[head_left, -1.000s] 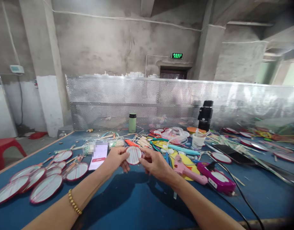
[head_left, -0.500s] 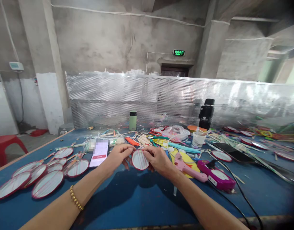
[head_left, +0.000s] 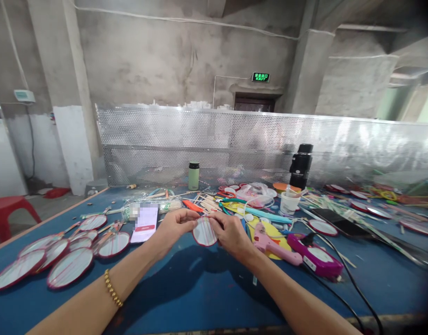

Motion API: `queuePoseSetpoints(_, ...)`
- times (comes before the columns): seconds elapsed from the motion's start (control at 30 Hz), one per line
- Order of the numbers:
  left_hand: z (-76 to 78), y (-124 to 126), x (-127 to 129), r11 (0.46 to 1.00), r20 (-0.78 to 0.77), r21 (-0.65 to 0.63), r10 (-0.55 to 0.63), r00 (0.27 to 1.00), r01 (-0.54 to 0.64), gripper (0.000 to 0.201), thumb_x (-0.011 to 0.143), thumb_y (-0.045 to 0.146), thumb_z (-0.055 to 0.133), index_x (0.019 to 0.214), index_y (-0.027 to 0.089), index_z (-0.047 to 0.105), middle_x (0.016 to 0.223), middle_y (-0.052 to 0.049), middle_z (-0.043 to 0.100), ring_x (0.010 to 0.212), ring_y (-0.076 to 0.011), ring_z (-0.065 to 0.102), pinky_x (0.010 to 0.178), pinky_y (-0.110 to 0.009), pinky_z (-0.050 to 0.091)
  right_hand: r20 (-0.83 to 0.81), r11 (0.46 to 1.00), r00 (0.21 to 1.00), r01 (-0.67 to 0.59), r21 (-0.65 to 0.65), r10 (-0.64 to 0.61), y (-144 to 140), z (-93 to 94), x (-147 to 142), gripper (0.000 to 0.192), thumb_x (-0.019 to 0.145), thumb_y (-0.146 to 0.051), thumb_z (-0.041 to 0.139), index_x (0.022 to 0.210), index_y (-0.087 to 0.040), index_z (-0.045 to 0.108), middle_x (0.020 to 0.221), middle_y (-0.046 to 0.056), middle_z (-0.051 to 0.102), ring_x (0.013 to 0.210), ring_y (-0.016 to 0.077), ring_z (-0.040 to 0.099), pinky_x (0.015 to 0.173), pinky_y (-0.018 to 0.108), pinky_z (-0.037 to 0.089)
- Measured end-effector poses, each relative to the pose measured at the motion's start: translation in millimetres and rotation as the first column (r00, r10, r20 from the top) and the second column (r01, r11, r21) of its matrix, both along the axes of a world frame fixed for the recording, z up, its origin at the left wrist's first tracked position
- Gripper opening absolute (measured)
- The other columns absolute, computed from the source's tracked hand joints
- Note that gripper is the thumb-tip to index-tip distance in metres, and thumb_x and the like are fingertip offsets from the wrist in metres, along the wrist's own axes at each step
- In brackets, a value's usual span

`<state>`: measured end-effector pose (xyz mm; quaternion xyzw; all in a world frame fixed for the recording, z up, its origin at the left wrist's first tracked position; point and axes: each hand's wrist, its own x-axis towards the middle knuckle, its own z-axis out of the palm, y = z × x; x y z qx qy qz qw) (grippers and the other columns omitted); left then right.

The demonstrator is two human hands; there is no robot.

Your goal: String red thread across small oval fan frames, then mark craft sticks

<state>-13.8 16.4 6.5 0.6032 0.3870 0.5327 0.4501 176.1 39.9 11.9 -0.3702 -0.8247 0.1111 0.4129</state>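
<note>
A small round white disc with a red rim and thin pinkish lines is held up above the blue table, its face toward me. My left hand pinches its upper left edge between thumb and fingers. On the right edge, my right hand grips it, thumb on the face and fingers behind. Several larger red-rimmed discs lie piled at the left, some with sticks attached. A phone with a lit screen rests just beyond my left forearm.
Right of my hands lie a pink glue gun, a purple device and black cables. Behind are wooden sticks, a green bottle, a white cup and a black flask. A perforated metal panel borders the table.
My left thumb and fingers have closed in on the disc's left edge. The disc has shifted very slightly up and to the right. Things on the table lie as before.
</note>
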Motion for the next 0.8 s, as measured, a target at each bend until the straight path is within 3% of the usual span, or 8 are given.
queuePoseSetpoints(0.4,6.5,-4.0,3.7,0.996,-0.1,0.053,0.07,0.993,-0.065,0.02,0.074,0.029,0.069,0.088,0.015,0.066,0.083,-0.002,0.067,0.076,-0.0141,0.06,0.073,-0.026,0.045,-0.025,0.997,1.0,-0.011,-0.073,0.009,-2.2,-0.8,-1.6,0.027,0.093,-0.024,0.046,0.09,-0.019,0.073,0.057,-0.001,0.061,0.046,0.0114,0.055,0.049,0.021,0.039)
queuePoseSetpoints(0.8,9.2,-6.9,5.9,0.992,-0.112,0.077,0.112,0.987,-0.104,0.021,0.074,0.032,0.069,0.084,0.015,0.061,0.076,0.001,0.06,0.07,-0.012,0.054,0.066,-0.023,0.041,-0.054,0.995,0.998,-0.035,-0.094,0.03,-4.4,-1.5,-2.3,0.027,0.094,-0.024,0.047,0.095,-0.02,0.073,0.055,-0.001,0.062,0.047,0.0131,0.057,0.047,0.022,0.04)
